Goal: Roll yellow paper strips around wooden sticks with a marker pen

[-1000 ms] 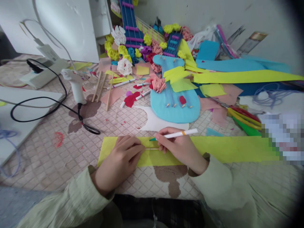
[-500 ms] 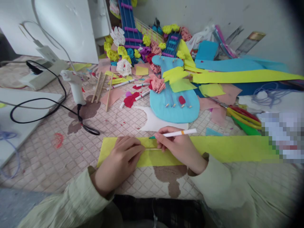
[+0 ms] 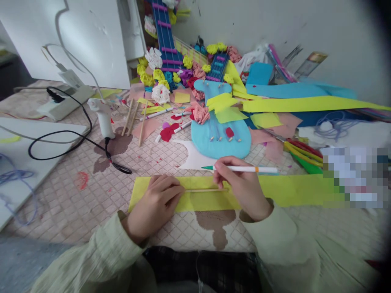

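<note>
A long yellow strip of crepe paper (image 3: 284,189) lies across the table before me. On it rests a thin wooden stick (image 3: 205,190), running lengthwise along the strip. My left hand (image 3: 159,201) bears down on the strip, its curled fingers on the stick's left end, which they hide. In my right hand (image 3: 240,183) is a white marker (image 3: 244,168) with a green tip and an orange band, held nearly level above the strip. The tip points left and is clear of the paper. The right hand's lower fingers are near the stick's right end.
A blue guitar-shaped cutout (image 3: 221,138) lies beyond the strip, on white paper (image 3: 195,156). To the left are a glue gun (image 3: 104,118) with a black cord, wooden sticks (image 3: 130,118) and a power strip (image 3: 65,101). Scissors (image 3: 302,152) lie right. Crumpled paper flowers (image 3: 160,93) fill the back.
My right hand has moved right with the marker, lifting the tip off the strip and uncovering more of the stick. My left hand stays in place. The view has shifted slightly.
</note>
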Demonstrator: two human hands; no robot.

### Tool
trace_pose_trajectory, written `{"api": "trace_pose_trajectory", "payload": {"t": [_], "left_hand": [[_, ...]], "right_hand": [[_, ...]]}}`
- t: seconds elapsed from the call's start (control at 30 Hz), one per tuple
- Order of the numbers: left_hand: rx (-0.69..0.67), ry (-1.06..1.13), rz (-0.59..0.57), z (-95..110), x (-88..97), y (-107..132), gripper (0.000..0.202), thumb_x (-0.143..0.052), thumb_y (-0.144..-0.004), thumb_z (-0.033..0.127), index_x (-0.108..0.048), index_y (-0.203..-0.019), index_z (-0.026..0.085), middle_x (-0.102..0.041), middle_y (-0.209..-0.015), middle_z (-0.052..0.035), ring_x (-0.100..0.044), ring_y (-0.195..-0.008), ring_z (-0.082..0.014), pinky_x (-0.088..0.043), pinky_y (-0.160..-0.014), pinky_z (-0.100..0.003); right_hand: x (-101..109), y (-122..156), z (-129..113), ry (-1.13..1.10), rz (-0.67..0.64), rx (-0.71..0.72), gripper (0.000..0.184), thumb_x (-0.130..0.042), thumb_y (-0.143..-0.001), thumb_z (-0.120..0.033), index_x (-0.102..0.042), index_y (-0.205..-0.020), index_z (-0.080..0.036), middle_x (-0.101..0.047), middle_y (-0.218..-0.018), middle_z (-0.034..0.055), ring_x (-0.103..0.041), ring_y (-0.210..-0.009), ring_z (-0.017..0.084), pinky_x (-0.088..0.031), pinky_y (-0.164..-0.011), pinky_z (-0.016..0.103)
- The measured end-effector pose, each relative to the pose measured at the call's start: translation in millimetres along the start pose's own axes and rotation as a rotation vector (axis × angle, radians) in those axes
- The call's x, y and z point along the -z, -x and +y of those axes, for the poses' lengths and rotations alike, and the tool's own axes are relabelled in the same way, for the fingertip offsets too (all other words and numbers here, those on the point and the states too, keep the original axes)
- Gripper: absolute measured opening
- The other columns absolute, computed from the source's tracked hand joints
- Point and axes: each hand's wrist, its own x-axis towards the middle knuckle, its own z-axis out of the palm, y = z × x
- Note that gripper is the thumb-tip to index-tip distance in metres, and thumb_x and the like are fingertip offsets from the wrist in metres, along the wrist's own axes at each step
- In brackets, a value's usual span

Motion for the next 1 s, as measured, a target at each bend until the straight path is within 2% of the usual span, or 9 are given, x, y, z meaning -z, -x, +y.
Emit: {"api": "trace_pose_trajectory", "payload": {"t": [0.17, 0.3, 0.37, 0.4, 0.47, 0.53, 0.6, 0.7, 1.0], "left_hand": [[-0.031, -0.029, 0.015, -0.9, -0.6, -0.7, 0.013, -0.05, -0.083, 0.014, -0.062, -0.082, 0.019, -0.06, -0.081, -0.0022, -0.053, -0.077, -0.0152, -0.041, -0.073, -0.036], [-0.046, -0.058, 0.025, -0.7, -0.3, 0.1, 0.014, -0.05, -0.083, 0.014, -0.063, -0.081, 0.019, -0.06, -0.079, -0.0018, -0.053, -0.076, -0.015, -0.04, -0.073, -0.036], [-0.056, -0.073, 0.029, -0.1, 0.1, 0.8, 0.014, -0.05, -0.083, 0.014, -0.063, -0.08, 0.019, -0.06, -0.079, -0.0019, -0.053, -0.075, -0.0149, -0.04, -0.074, -0.036], [-0.062, -0.08, 0.029, 0.2, 0.3, 1.2, 0.014, -0.05, -0.083, 0.013, -0.062, -0.08, 0.018, -0.06, -0.078, -0.002, -0.053, -0.075, -0.015, -0.04, -0.074, -0.036], [-0.074, -0.089, 0.033, 0.6, 0.2, 1.7, 0.013, -0.05, -0.083, 0.013, -0.062, -0.08, 0.017, -0.06, -0.079, -0.0023, -0.052, -0.076, -0.0151, -0.039, -0.074, -0.036], [-0.081, -0.095, 0.047, 0.5, -0.3, 1.8, 0.013, -0.05, -0.083, 0.013, -0.061, -0.08, 0.017, -0.06, -0.08, -0.0024, -0.053, -0.076, -0.015, -0.039, -0.074, -0.036], [-0.083, -0.105, 0.07, 0.1, -0.9, 1.7, 0.013, -0.049, -0.083, 0.013, -0.062, -0.082, 0.018, -0.06, -0.081, -0.0021, -0.053, -0.076, -0.015, -0.039, -0.074, -0.036], [-0.078, -0.133, 0.084, -1.0, 0.5, 2.1, 0.014, -0.049, -0.083, 0.013, -0.062, -0.085, 0.019, -0.061, -0.082, -0.0014, -0.054, -0.076, -0.0147, -0.038, -0.075, -0.036], [-0.076, -0.209, 0.118, -4.7, 26.1, 17.2, 0.012, -0.05, -0.083, 0.014, -0.059, -0.088, 0.021, -0.061, -0.084, -0.0008, -0.056, -0.078, -0.0148, -0.04, -0.075, -0.034]], "right_hand": [[25.3, 3.3, -11.4, -0.002, 0.308, 0.236, 0.01, -0.063, -0.075, -0.026, -0.058, -0.072, -0.017, -0.057, -0.055, -0.0028, -0.053, -0.048, 0.009, -0.04, -0.041, 0.021], [49.0, 24.1, -11.5, 0.049, 0.48, 0.331, 0.011, -0.065, -0.073, -0.028, -0.06, -0.072, -0.018, -0.057, -0.059, -0.0013, -0.055, -0.051, 0.011, -0.04, -0.04, 0.022], [59.2, 41.7, -7.3, 0.132, 0.547, 0.303, 0.014, -0.062, -0.075, -0.031, -0.062, -0.083, -0.019, -0.061, -0.064, 0.0007, -0.057, -0.05, 0.013, -0.041, -0.039, 0.024], [63.7, 51.4, -4.4, 0.184, 0.571, 0.265, 0.021, -0.057, -0.079, -0.034, -0.06, -0.096, -0.021, -0.064, -0.069, 0.0022, -0.059, -0.05, 0.014, -0.043, -0.04, 0.025], [71.5, 70.8, 2.7, 0.353, 0.59, 0.21, 0.037, -0.043, -0.087, -0.037, -0.048, -0.121, -0.024, -0.068, -0.078, 0.0049, -0.063, -0.057, 0.017, -0.051, -0.05, 0.032], [77.9, 87.5, 11.1, 0.62, 0.544, 0.207, 0.042, -0.038, -0.089, -0.035, -0.04, -0.13, -0.024, -0.069, -0.09, 0.0073, -0.065, -0.074, 0.02, -0.053, -0.068, 0.038], [82.8, 99.6, 20.1, 0.856, 0.409, 0.208, 0.043, -0.041, -0.088, -0.032, -0.04, -0.13, -0.023, -0.065, -0.107, 0.0086, -0.062, -0.094, 0.022, -0.05, -0.083, 0.041], [88.5, 108.7, 31.8, 1.014, 0.255, 0.247, 0.04, -0.043, -0.087, -0.029, -0.044, -0.126, -0.022, -0.056, -0.122, 0.0088, -0.052, -0.112, 0.023, -0.043, -0.094, 0.04], [105.9, 112.7, 36.1, 1.168, 0.221, 0.305, 0.039, -0.046, -0.085, -0.029, -0.048, -0.123, -0.02, -0.055, -0.12, 0.0108, -0.054, -0.109, 0.025, -0.047, -0.091, 0.042]]}}
